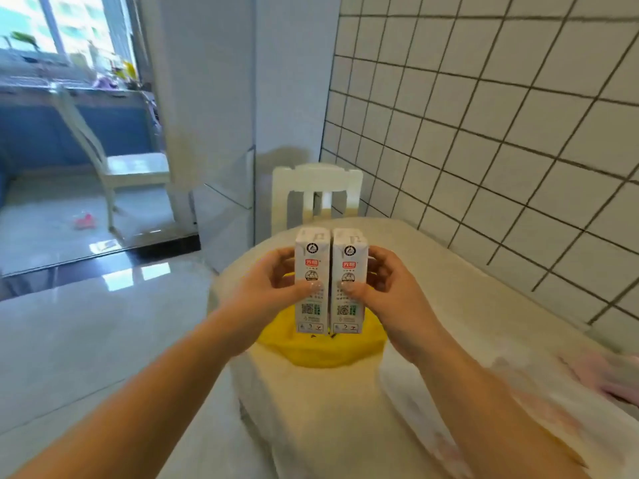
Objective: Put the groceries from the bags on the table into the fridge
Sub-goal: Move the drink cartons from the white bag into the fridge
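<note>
White-tiled kitchen corner, cloth-covered table [432, 271]: two upright milk cartons [330, 281] stand pressed together above a yellow bag [321, 350]. Left hand [273, 292] grips one carton, right hand [383, 288] the other, fingers curled round the outer sides, long axes vertical.

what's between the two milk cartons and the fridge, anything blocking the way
The fridge cannot be seen in this view, so the path to it cannot be judged. The left hand grips the left carton and the right hand grips the right carton, both held upright above the yellow bag. Nothing covers them.
</note>
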A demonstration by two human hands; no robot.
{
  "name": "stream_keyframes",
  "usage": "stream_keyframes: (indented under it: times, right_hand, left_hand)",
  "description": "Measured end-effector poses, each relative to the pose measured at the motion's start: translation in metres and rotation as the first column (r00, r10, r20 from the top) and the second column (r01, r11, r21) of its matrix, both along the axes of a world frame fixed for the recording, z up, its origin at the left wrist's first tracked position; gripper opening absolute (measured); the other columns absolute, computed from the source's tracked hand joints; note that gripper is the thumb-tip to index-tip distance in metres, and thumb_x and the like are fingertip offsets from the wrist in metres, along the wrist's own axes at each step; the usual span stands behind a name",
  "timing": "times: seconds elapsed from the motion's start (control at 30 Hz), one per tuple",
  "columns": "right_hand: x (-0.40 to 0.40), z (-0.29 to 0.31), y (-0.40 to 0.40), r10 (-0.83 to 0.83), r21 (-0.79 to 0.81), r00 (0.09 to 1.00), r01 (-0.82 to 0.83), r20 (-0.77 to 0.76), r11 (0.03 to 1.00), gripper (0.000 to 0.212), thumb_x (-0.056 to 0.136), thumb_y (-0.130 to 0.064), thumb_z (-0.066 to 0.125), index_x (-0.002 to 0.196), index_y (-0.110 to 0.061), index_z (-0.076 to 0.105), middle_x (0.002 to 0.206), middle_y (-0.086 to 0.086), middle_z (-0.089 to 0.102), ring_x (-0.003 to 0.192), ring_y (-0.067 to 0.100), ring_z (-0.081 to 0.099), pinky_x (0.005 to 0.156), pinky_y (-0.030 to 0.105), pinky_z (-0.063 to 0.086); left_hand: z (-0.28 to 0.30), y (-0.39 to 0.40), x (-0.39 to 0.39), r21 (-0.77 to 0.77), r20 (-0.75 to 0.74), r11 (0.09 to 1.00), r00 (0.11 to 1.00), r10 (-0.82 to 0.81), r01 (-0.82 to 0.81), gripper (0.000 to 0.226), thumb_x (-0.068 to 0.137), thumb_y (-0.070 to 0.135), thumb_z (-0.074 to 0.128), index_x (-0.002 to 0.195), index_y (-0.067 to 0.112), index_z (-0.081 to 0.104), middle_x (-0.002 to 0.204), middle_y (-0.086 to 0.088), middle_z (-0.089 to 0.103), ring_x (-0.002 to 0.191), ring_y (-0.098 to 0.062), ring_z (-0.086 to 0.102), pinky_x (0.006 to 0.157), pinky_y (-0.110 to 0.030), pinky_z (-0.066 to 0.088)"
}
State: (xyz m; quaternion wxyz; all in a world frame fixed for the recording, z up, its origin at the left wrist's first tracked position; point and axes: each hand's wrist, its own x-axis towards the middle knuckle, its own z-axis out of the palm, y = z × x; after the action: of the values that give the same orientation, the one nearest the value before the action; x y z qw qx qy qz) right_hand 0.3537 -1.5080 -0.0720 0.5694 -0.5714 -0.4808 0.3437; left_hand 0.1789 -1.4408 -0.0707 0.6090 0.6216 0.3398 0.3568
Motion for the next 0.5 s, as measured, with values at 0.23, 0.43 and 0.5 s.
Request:
stream_keyframes:
  times: [0.23, 0.43, 0.5]
  right_hand:
    - [-0.171, 0.023, 0.091, 0.183, 0.098, 0.983, -0.184, 0.024, 0.978, 0.049, 0.072, -0.007, 0.076, 0.109, -0.030, 0.054, 0.103, -0.009, 0.068, 0.100, 0.006, 0.063, 0.083, 0.032, 0.055]
    - [-0.284, 0.031, 0.161, 0.322, 0.125, 0.946, -0.325, 0.038, 0.938, 0.045, 0.074, -0.007, 0.074, 0.107, -0.032, 0.056, 0.103, -0.008, 0.068, 0.102, 0.009, 0.062, 0.088, 0.036, 0.053]
    - [-0.311, 0.036, 0.186, 0.358, 0.123, 0.931, -0.364, 0.071, 0.923, 0.045, 0.074, -0.008, 0.074, 0.108, -0.032, 0.056, 0.103, -0.009, 0.068, 0.103, 0.008, 0.062, 0.088, 0.035, 0.053]
  left_hand:
    - [0.027, 0.057, -0.180, 0.114, 0.056, 0.978, 0.984, 0.171, -0.177, 0.041, 0.079, 0.006, 0.067, 0.110, 0.028, 0.054, 0.100, 0.008, 0.070, 0.088, 0.001, 0.066, 0.059, -0.014, 0.053]
    - [0.039, 0.101, -0.298, 0.186, 0.044, 0.931, 0.949, 0.312, -0.315, 0.041, 0.081, 0.010, 0.067, 0.111, 0.034, 0.052, 0.107, 0.011, 0.066, 0.097, -0.004, 0.064, 0.071, -0.019, 0.055]
    - [0.041, 0.118, -0.327, 0.199, 0.039, 0.915, 0.935, 0.352, -0.352, 0.045, 0.080, 0.011, 0.068, 0.118, 0.029, 0.052, 0.112, 0.009, 0.066, 0.104, -0.009, 0.063, 0.083, -0.029, 0.054]
